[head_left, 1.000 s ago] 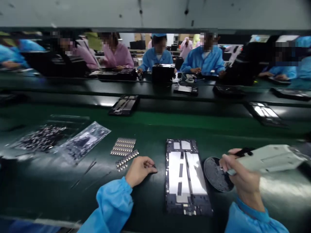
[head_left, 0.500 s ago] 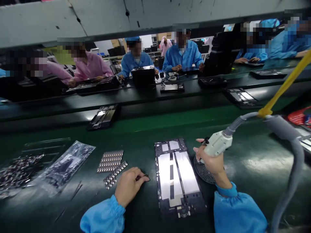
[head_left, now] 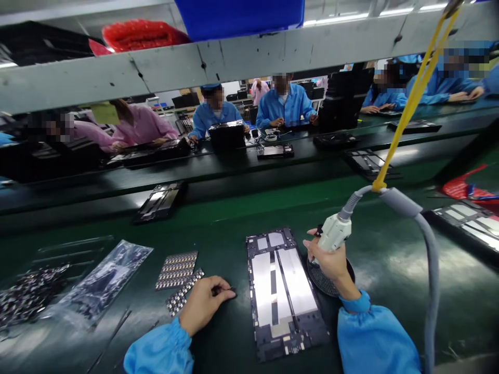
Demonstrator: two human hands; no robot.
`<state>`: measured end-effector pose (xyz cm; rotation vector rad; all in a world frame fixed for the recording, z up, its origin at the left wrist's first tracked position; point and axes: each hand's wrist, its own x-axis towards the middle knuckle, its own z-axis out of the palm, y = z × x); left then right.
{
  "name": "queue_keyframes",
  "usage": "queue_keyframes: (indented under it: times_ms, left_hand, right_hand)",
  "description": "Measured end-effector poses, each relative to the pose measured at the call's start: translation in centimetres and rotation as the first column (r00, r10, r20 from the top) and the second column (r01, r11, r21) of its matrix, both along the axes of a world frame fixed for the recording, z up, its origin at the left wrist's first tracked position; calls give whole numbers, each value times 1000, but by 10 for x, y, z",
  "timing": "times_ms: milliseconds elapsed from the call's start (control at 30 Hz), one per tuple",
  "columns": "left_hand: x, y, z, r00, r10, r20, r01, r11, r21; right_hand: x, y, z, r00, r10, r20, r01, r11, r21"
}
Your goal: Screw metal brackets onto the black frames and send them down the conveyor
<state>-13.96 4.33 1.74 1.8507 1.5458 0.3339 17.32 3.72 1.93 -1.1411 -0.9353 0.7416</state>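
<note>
My right hand (head_left: 329, 262) is wrapped round a white electric screwdriver (head_left: 334, 232), whose grey cable leaves its top end. The tool's lower end points down at a round black dish (head_left: 325, 280) with a dotted surface; whether they touch is hidden. My left hand (head_left: 206, 300) is closed in a pinch on a small dark part (head_left: 233, 289), mostly covered by the fingertips. Between the hands lies a flat tablet-like device (head_left: 286, 296) with silver panels and its inside exposed. Beside my left hand are a sheet of small parts (head_left: 177, 270) and a narrow strip of them (head_left: 183, 293).
A clear bag (head_left: 105, 280) and a heap of small dark parts (head_left: 29, 293) lie at the left. Thin tweezers-like tools (head_left: 111, 337) rest nearer me. A yellow strap (head_left: 405, 114) holds up the cable (head_left: 429, 259). Other devices (head_left: 161, 201) and co-workers (head_left: 286, 106) are across the bench.
The view has tilted up, bringing the shelf's red and blue items into sight. The screwdriver, right hand and cable appear slightly further left. Both hands keep their grips.
</note>
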Motion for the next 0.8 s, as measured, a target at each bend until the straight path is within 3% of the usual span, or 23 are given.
queue_keyframes:
  times_ms: [133, 267, 367, 467, 567, 667, 800]
  left_hand:
    - [1, -2, 5, 997, -37, -63, 39, 998, 41]
    - [9, -12, 7, 980, -32, -197, 67, 982, 175]
    - [10, -19, 0, 978, -39, -205, 97, 955, 280]
    - [9, -28, -15, 995, -43, -85, 76, 900, 429]
    - [9, -40, -30, 990, -57, 132, -26, 830, 556]
    - [12, -51, -38, 957, -66, 281, -117, 801, 588]
    - [15, -55, -40, 943, -29, 332, -179, 795, 579]
  right_hand:
    - [1, -4, 6, 1000, 4, 26, -4, 1000, 2]
    - [-6, -17, 27, 997, -56, 47, 54, 997, 54]
    - [-27, -15, 45, 999, 39, -11, -38, 996, 84]
    - [-63, 0, 56, 977, 213, -10, -212, 974, 79]
    - [-99, 20, 55, 944, 316, 99, -319, 948, 16]
    - [-116, 35, 46, 919, 337, 205, -332, 942, -55]
    - [-118, 42, 36, 918, 310, 248, -300, 951, -78]
